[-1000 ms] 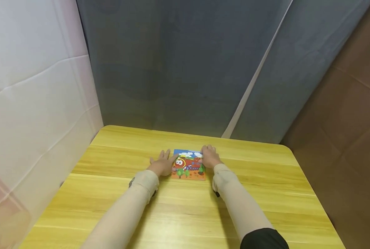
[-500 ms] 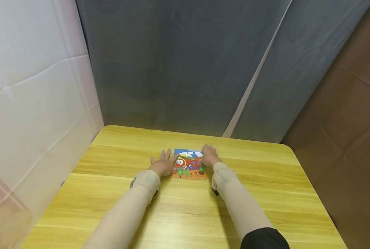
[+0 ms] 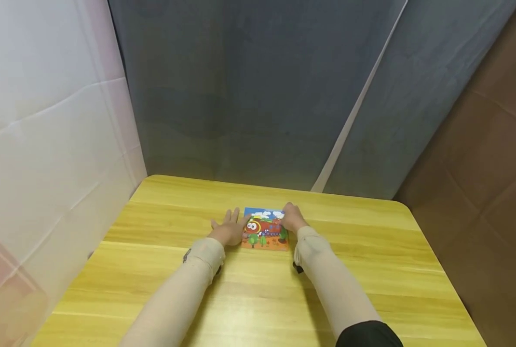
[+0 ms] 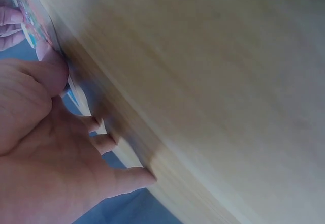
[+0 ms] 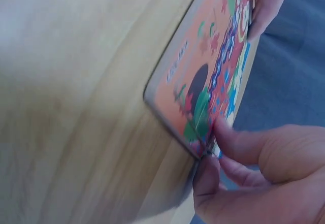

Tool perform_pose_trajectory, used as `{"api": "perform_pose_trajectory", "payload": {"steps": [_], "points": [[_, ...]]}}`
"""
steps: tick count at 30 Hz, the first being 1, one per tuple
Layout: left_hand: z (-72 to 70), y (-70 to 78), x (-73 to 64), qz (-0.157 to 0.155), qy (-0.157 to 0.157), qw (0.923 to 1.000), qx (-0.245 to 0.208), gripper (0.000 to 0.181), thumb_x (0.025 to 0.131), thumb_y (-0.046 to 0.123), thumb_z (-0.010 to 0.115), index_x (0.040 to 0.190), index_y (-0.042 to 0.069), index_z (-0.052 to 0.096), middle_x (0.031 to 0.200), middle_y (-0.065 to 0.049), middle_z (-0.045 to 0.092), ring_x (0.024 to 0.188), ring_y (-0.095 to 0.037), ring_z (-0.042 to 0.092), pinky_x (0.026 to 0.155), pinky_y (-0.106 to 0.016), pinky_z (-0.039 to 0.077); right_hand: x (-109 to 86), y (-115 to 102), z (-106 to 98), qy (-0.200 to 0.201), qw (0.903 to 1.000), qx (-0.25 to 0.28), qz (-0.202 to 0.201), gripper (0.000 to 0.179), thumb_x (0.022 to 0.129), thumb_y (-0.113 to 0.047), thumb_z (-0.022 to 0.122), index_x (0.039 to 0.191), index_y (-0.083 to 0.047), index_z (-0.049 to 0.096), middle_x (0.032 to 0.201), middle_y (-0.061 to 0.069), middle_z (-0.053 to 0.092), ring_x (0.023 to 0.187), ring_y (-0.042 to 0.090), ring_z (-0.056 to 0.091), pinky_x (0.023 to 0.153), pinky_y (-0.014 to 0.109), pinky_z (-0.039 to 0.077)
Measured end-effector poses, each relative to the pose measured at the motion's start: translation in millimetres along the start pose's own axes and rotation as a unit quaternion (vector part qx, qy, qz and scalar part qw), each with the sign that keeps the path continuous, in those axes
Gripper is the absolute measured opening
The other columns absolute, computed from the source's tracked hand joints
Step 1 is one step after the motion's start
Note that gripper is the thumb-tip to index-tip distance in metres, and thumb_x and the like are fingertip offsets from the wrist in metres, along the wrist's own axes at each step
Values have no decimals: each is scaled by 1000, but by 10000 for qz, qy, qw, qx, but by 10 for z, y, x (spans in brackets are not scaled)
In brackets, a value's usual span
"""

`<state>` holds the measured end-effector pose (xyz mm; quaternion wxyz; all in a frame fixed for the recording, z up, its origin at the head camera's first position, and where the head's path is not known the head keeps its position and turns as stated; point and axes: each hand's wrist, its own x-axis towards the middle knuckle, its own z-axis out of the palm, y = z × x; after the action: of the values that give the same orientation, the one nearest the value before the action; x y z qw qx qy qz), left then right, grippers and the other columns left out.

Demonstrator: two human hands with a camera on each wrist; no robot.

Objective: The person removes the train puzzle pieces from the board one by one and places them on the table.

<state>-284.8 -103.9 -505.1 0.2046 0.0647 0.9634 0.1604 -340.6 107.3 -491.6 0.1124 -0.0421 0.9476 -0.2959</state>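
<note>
A flat, roughly square picture board (image 3: pixel 264 229) with rounded corners, printed with a red cartoon train, trees and clouds, lies on the wooden table. At its left edge my left hand (image 3: pixel 228 232) rests with fingers spread, the thumb over the board's edge. The left wrist view shows the fingers of this left hand (image 4: pixel 66 142) extended over the tabletop. My right hand (image 3: pixel 293 219) is at the board's right edge. Up close, the right hand (image 5: pixel 259 168) pinches that edge, thumb on the printed face and curled index finger against the side. Its other fingers are partly hidden.
The yellow wood-grain table (image 3: pixel 258 299) has rounded far corners. Behind it hangs a dark grey curtain (image 3: pixel 240 96) with a pale slanting gap. A white sheet (image 3: pixel 54 120) borders the left side, a brown one (image 3: pixel 479 193) the right.
The right hand's fingers have drawn in more tightly at the board's right edge. The left hand stays in place, and the whole scene has shifted very slightly rightward.
</note>
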Motion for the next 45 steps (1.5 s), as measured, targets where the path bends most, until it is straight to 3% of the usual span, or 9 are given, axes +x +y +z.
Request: {"api": "perform_pose_trajectory", "payload": {"steps": [4, 12, 14, 22, 29, 36, 42, 45], "points": [[11, 32, -127, -13, 10, 9999, -139, 68, 106, 30, 51, 164, 27, 18, 170, -15, -5, 155, -39, -7, 109, -81, -1, -33, 15, 77, 234, 9980, 520, 255, 31, 91, 9, 62, 121, 8, 58, 117, 21, 62, 114, 36, 59, 102, 45, 50], [7, 5, -101, 16, 16, 9999, -102, 66, 107, 35, 46, 165, 29, 13, 170, -14, -7, 155, -38, -9, 110, -80, -1, 14, 39, 102, 547, 9871, 1425, 474, 35, 86, 15, 56, 119, 5, 63, 121, 21, 63, 114, 37, 60, 97, 43, 54], [-52, 44, -163, -40, -38, 10000, -49, 66, 108, 33, 45, 165, 28, 12, 170, -14, -8, 155, -37, -10, 111, -79, -1, 12, 26, 82, 597, 9852, 1539, 458, 35, 86, 16, 54, 118, 5, 64, 120, 21, 64, 112, 36, 61, 95, 43, 55], [-93, 62, -161, -56, 4, 9999, -105, 67, 108, 31, 47, 165, 29, 13, 170, -14, -8, 155, -37, -8, 110, -79, -1, -13, 21, 18, 646, 9795, 1859, 434, 26, 92, 11, 58, 116, 4, 67, 116, 20, 66, 97, 30, 65, 84, 39, 59], [-93, 82, -142, 76, 14, 9999, 148, 63, 108, 32, 44, 163, 43, 13, 169, -18, -8, 154, -41, -9, 105, -85, 3, -3, 41, 4, 650, 9722, 2211, 407, 21, 94, 8, 61, 113, 4, 70, 124, 21, 66, 102, 32, 66, 87, 41, 59], [-103, 127, -180, 117, -1, 9996, 268, 59, 111, 19, 34, 161, 46, 17, 169, -22, -3, 153, -47, -5, 102, -87, 12, -12, 16, 20, 739, 9682, 2333, 512, 25, 91, 12, 59, 114, 7, 70, 125, 23, 65, 107, 35, 65, 87, 41, 59], [-119, 164, -190, 104, -30, 9982, 592, 66, 110, 6, 28, 160, 48, 18, 168, -24, 2, 152, -50, 2, 100, -85, 23, -2, 22, 38, 723, 9684, 2310, 607, 25, 91, 13, 59, 113, 6, 69, 121, 22, 66, 110, 36, 63, 91, 43, 58], [-132, 178, -202, 61, -76, 9981, 616, 69, 110, 3, 27, 160, 49, 17, 168, -24, 1, 152, -50, 2, 100, -85, 23, 13, 34, 43, 741, 9678, 2323, 630, 24, 91, 12, 60, 112, 6, 70, 119, 21, 66, 110, 36, 63, 91, 43, 57]]}}
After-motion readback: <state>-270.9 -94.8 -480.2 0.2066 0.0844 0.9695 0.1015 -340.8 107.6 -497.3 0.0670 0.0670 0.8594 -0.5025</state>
